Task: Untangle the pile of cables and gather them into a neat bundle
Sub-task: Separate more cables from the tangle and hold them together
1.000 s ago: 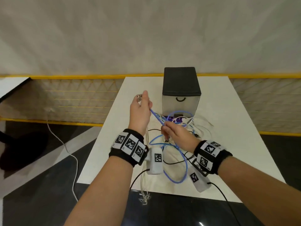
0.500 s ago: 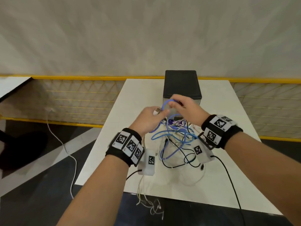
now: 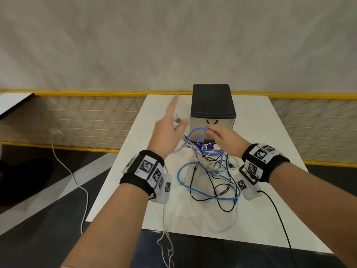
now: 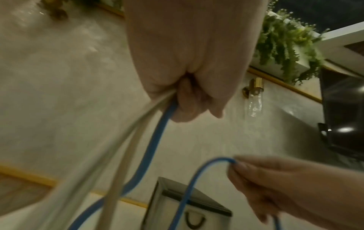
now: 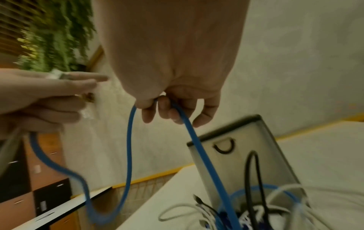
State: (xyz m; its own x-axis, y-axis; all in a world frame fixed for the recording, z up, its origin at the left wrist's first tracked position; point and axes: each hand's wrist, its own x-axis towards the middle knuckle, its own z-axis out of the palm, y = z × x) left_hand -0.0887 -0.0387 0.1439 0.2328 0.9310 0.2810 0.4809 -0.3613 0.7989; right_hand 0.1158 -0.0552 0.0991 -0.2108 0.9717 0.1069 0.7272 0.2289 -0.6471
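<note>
A tangle of blue, black and white cables (image 3: 209,171) lies on the white table (image 3: 260,151) in front of a small drawer box. My left hand (image 3: 172,123) is raised left of the box, index finger pointing up. Its other fingers grip a blue cable (image 4: 157,137) and white cables (image 4: 126,149), with metal connectors (image 5: 59,76) sticking out. My right hand (image 3: 210,132) pinches a bend of the same blue cable (image 5: 130,140) just in front of the drawer. A slack blue loop hangs between the two hands.
The black-topped drawer box (image 3: 212,105) stands right behind the pile. White cable ends (image 3: 166,246) dangle over the table's near edge. A yellow-framed mesh fence (image 3: 92,120) runs behind and to both sides. A white cord (image 3: 77,180) lies on the dark floor at left.
My hands were together in front of the box; the left hand has since swung up and to the left with its cables. The right hand still holds the blue bend near the drawer.
</note>
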